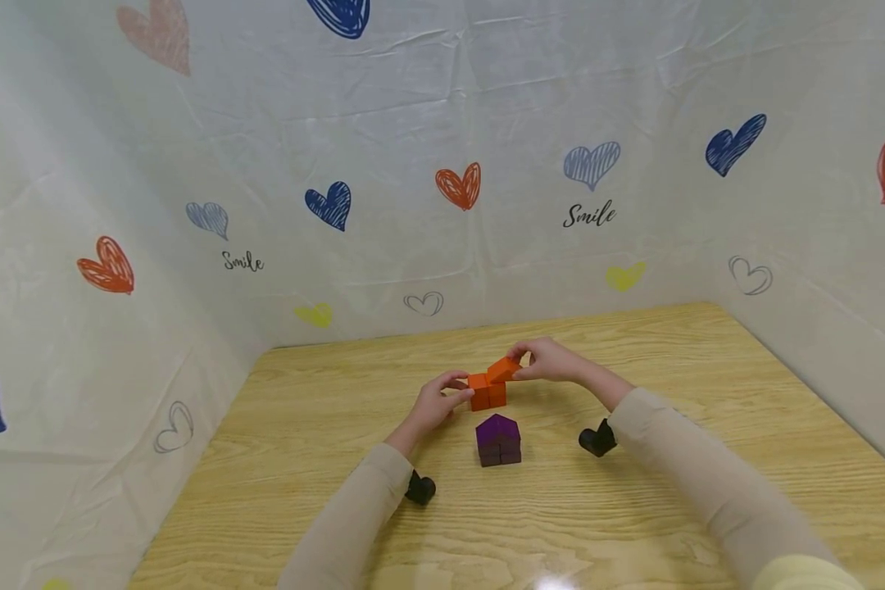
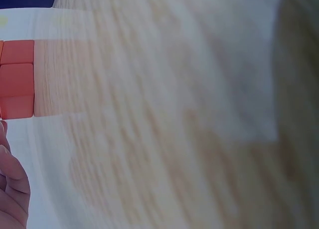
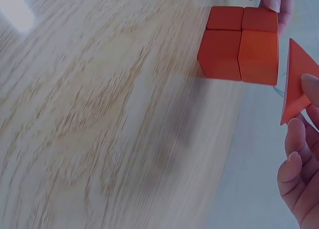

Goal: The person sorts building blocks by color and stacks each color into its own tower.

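Observation:
Several orange blocks (image 1: 479, 399) stand stacked together at the middle of the table, their faces divided by seams. My left hand (image 1: 437, 403) holds the left side of this stack between thumb and fingers; in the right wrist view its fingertips (image 3: 273, 0) overlap the stack's edge. My right hand (image 1: 549, 360) pinches an orange triangular block (image 3: 295, 84), tilted, at the top right of the stack. A narrow gap separates the triangular block from the orange stack (image 3: 219, 54) in the right wrist view. The left wrist view shows only part of the stack (image 2: 17, 79) and some fingers (image 2: 12, 171).
A purple house-shaped block stack (image 1: 499, 442) with a pointed top stands on the wooden table (image 1: 280, 459), nearer to me than the orange one. Black wrist devices (image 1: 597, 440) hang beneath both sleeves. A pale curtain (image 1: 383, 270) with printed hearts hangs behind the table and along its sides.

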### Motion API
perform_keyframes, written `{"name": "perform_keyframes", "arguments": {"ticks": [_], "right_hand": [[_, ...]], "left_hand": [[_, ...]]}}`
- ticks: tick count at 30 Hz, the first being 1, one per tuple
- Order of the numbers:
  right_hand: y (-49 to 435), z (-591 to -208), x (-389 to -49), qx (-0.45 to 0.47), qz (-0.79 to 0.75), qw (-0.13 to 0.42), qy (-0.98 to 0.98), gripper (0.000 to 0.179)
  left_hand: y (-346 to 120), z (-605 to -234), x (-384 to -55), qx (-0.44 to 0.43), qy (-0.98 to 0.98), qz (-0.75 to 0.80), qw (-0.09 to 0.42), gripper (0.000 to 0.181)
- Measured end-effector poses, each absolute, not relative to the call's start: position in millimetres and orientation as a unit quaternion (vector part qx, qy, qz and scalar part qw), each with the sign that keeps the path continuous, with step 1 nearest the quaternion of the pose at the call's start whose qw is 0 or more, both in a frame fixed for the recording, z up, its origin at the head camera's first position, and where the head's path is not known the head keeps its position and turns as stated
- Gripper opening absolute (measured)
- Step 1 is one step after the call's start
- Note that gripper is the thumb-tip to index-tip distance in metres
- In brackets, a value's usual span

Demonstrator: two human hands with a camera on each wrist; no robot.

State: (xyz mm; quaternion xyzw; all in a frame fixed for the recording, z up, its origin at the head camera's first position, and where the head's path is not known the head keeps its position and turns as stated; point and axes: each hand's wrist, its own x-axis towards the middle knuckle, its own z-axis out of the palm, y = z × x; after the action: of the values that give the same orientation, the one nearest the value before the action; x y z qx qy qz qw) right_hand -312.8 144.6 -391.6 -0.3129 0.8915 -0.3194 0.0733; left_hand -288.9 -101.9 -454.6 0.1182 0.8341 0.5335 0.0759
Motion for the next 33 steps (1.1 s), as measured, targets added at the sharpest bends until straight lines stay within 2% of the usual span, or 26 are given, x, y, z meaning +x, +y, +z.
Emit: {"name": "perform_keyframes", "arguments": {"ticks": [14,24,28,33], "right_hand": [[124.7,-397.8,-312.9,-0.317,-0.314,0.063,0.893,0.030],[118.8,-402.8,-312.4,-0.313,-0.316,0.048,0.894,0.030],[116.6,-404.7,-312.0,-0.315,-0.323,0.048,0.891,0.030],[116.1,-406.7,-311.6,-0.318,-0.331,0.049,0.887,0.033]], "left_hand": [[-102.2,-453.6,-289.2,0.127,0.830,0.538,0.079,0.039],[-99.8,-422.3,-268.3,0.148,0.828,0.535,0.080,0.036],[-100.1,-424.5,-269.3,0.151,0.829,0.533,0.073,0.036],[-101.9,-444.9,-282.9,0.143,0.831,0.534,0.062,0.037]]}}
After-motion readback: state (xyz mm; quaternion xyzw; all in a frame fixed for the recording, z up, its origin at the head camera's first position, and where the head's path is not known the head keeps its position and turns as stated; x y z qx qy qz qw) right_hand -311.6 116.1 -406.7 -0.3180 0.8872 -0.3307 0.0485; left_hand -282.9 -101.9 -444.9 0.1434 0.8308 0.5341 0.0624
